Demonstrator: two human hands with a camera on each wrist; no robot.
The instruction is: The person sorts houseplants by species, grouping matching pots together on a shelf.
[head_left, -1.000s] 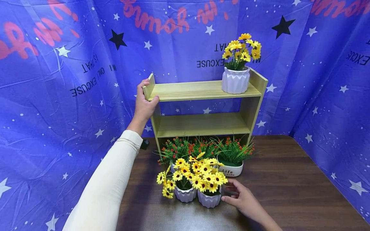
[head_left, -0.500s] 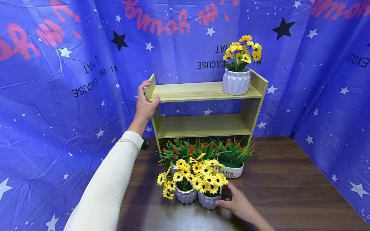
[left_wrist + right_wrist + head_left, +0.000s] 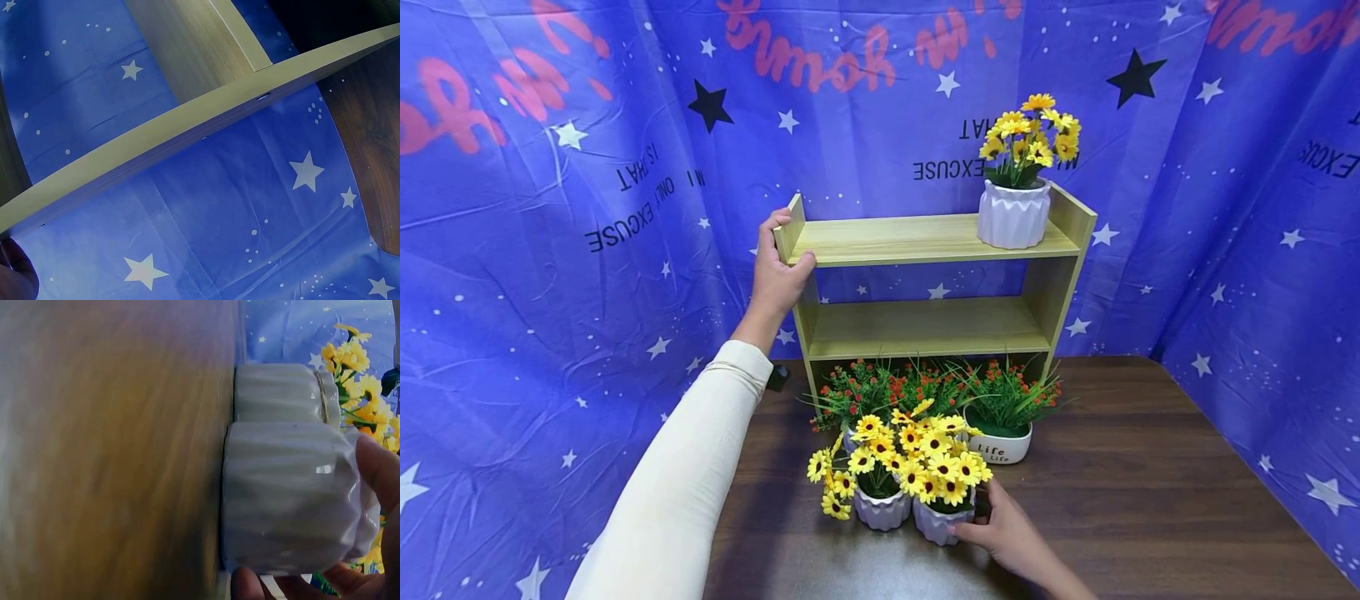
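Note:
A two-tier wooden shelf (image 3: 925,237) stands at the back of the brown table (image 3: 1150,500). My left hand (image 3: 777,267) grips the top left corner of the shelf (image 3: 187,131). My right hand (image 3: 1000,529) is curled round the right one of two white ribbed pots of yellow flowers (image 3: 942,521) at the table's front; in the right wrist view fingers wrap that white pot (image 3: 287,500). The other yellow-flower pot (image 3: 880,507) touches it on the left. A third yellow-flower pot (image 3: 1012,212) sits on the top shelf at the right.
Behind the front pots stand pots of red-flowered greenery (image 3: 887,387), one in a white bowl marked "Life" (image 3: 1000,446), under the shelf. A blue star-printed cloth (image 3: 550,250) hangs close around the table on three sides. The lower shelf board (image 3: 925,325) carries nothing.
My right hand moved left from beside the right front pot and closed round it. The left hand kept its hold on the shelf corner.

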